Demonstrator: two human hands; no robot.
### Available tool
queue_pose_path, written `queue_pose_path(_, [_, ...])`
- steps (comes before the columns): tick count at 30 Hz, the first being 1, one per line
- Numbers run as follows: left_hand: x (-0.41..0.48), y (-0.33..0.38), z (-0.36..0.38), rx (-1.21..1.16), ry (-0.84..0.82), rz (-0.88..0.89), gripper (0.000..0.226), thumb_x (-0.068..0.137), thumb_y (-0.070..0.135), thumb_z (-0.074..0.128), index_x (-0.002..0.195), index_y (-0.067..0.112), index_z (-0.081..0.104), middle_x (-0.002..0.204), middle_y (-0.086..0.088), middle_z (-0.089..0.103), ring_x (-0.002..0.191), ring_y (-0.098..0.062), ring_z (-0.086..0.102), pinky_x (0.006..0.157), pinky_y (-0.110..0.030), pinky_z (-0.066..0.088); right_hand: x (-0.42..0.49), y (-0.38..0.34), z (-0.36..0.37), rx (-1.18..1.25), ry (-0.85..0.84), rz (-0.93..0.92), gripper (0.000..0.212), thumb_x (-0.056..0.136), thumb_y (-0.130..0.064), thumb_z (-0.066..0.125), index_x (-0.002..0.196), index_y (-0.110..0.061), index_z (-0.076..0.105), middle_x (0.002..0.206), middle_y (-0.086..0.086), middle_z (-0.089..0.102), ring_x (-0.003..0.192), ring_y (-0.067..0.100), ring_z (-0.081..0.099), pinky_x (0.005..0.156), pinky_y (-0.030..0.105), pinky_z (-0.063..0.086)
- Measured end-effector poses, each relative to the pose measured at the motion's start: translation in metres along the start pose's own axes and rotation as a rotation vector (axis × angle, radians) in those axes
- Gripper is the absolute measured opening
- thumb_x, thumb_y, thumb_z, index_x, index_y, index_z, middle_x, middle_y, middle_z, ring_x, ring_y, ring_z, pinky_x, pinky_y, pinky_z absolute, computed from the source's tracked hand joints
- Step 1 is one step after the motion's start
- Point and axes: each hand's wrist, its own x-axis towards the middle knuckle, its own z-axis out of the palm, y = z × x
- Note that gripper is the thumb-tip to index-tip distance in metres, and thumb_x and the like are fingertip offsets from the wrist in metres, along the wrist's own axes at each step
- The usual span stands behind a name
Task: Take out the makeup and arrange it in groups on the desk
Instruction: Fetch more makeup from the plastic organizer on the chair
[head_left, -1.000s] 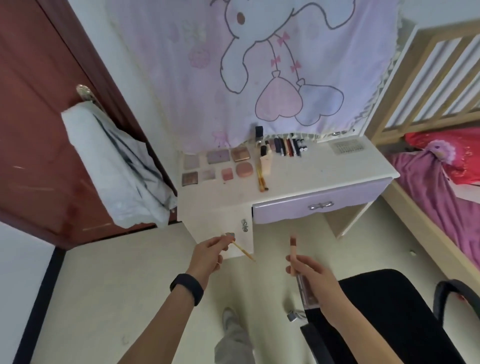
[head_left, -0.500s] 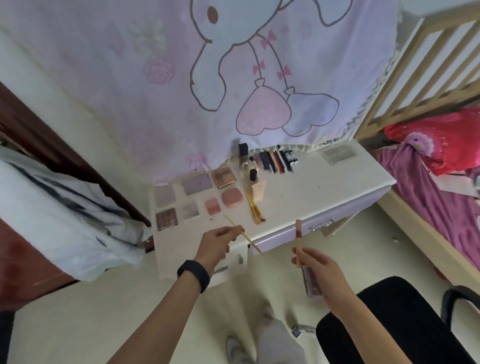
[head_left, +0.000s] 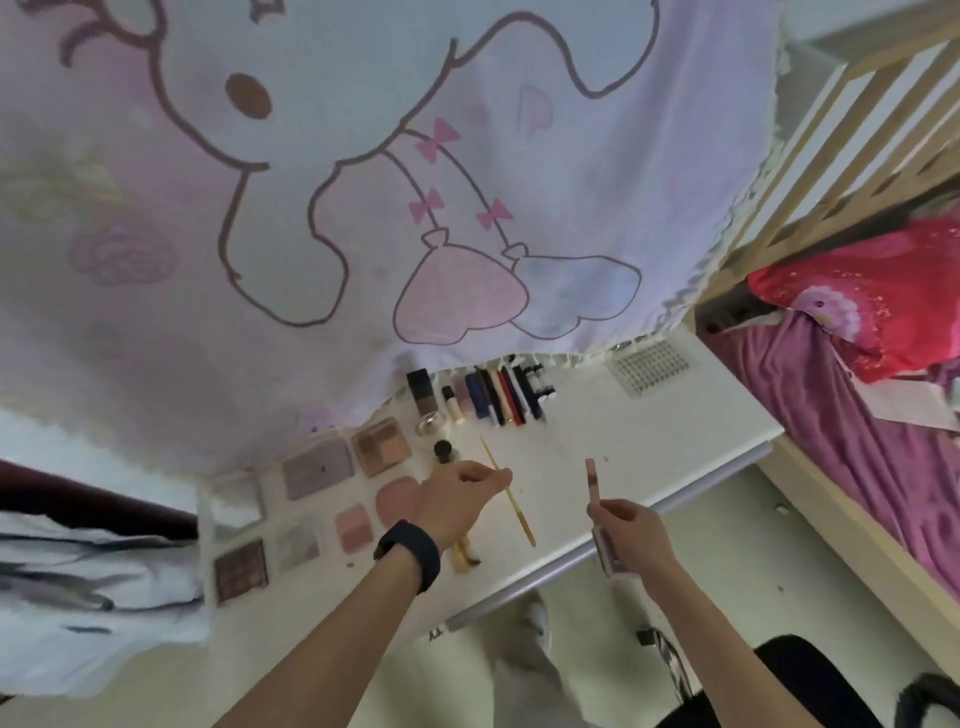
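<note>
**Three groups laid out, two pieces not yet placed**

From where I sit, the job looks well advanced. The white tabletop already carries three groups. Eyeshadow palettes and blush compacts lie in two rows toward its left edge. A tight row of lipsticks and pens runs along the far edge, with a foundation bottle just beside it. A few brushes lie near the front edge, partly hidden under the left wrist.

The left hand pinches a thin gold pencil between thumb and fingers, slanted over the middle of the tabletop near the brushes. The right hand has its fingers curled round a slim pink lip gloss tube, held roughly upright over the front edge.

I judge these two pieces are what remains in hand: the pencil likely belongs with the brushes or pens, the gloss with the far row. No bag or open drawer shows, so I cannot tell how much more is left to take out.
</note>
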Motion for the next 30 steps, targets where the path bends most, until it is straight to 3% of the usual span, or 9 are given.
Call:
queue_pose_path(2, [0.023,0.017,0.006,0.060,-0.002,0.000,0.023,0.086,0.057,0.068,0.087,0.034,0.072,0.090,0.026,0.066,0.084,0.008,0.058,0.064,-0.012,0.040,0.045,-0.019,-0.003,-0.155,0.040,-0.043,0.023,0.093,-0.033,0.070,0.108,-0.017,0.076,0.063,-0.009,0.071,0.052,0.006,0.066,0.046,0.019,0.050])
queue_pose_path(4, [0.049,0.032,0.010,0.071,0.048,0.004,0.020,0.086,0.054,0.070,0.082,0.034,0.072,0.092,0.020,0.070,0.086,0.004,0.061,0.070,-0.017,0.045,0.090,-0.046,-0.004,-0.312,0.035,-0.087,0.026,0.093,-0.038,0.067,0.111,-0.021,0.075,0.082,-0.006,0.076,0.073,0.013,0.071,0.065,0.028,0.060])
queue_pose_path(6, [0.069,0.041,0.010,0.089,0.104,0.019,0.020,0.086,0.052,0.071,0.080,0.033,0.072,0.094,0.014,0.072,0.089,-0.002,0.064,0.078,-0.023,0.049,0.129,-0.069,-0.001,-0.458,0.046,-0.127,0.029,0.093,-0.041,0.063,0.116,-0.025,0.071,0.102,-0.001,0.076,0.093,0.021,0.070,0.081,0.035,0.058])
queue_pose_path(10, [0.091,0.044,0.007,0.113,0.153,0.009,0.022,0.084,0.055,0.071,0.079,0.033,0.072,0.086,0.018,0.071,0.085,-0.003,0.066,0.072,-0.021,0.047,0.176,-0.099,0.012,-0.564,0.066,-0.161,0.028,0.094,-0.040,0.058,0.120,-0.032,0.068,0.113,0.000,0.073,0.105,0.025,0.066,0.079,0.032,0.050])
queue_pose_path(16, [0.097,0.034,0.007,0.087,0.176,-0.057,0.022,0.082,0.054,0.074,0.078,0.032,0.074,0.083,0.022,0.069,0.080,0.002,0.065,0.069,-0.018,0.049,0.199,-0.110,0.026,-0.401,0.007,-0.185,0.035,0.094,-0.056,0.056,0.122,-0.037,0.066,0.104,-0.015,0.070,0.078,0.009,0.067,0.063,0.027,0.049])
queue_pose_path(21, [0.096,0.038,0.011,0.095,0.146,-0.053,0.024,0.084,0.054,0.072,0.085,0.030,0.076,0.089,0.018,0.072,0.087,-0.001,0.066,0.075,-0.020,0.050,0.185,-0.089,0.019,-0.340,0.005,-0.110,0.029,0.093,-0.033,0.058,0.120,-0.033,0.069,0.100,-0.010,0.074,0.071,0.011,0.069,0.064,0.028,0.055])
queue_pose_path(25, [0.088,0.043,0.007,0.019,0.098,-0.070,0.022,0.084,0.054,0.073,0.086,0.032,0.076,0.093,0.020,0.072,0.092,0.000,0.065,0.075,-0.017,0.047,0.142,-0.084,0.008,-0.038,-0.047,-0.031,0.024,0.094,-0.026,0.068,0.117,-0.024,0.072,0.095,0.001,0.076,0.067,0.017,0.066,0.056,0.029,0.057])
queue_pose_path(28, [0.079,0.040,0.003,-0.033,0.045,-0.093,0.026,0.083,0.054,0.074,0.089,0.029,0.077,0.095,0.018,0.072,0.094,-0.001,0.065,0.076,-0.019,0.047,0.083,-0.089,0.002,0.079,-0.195,-0.002,0.026,0.090,-0.042,0.072,0.112,-0.027,0.075,0.093,-0.008,0.078,0.068,0.013,0.062,0.059,0.026,0.050])
queue_pose_path(30, [0.071,0.034,0.000,-0.049,0.019,-0.097,0.028,0.083,0.055,0.074,0.091,0.028,0.078,0.096,0.019,0.072,0.095,0.000,0.064,0.077,-0.019,0.048,0.039,-0.092,0.002,0.108,-0.342,-0.030,0.042,0.082,-0.057,0.069,0.112,-0.027,0.075,0.101,-0.006,0.078,0.050,0.011,0.053,0.050,0.023,0.046])
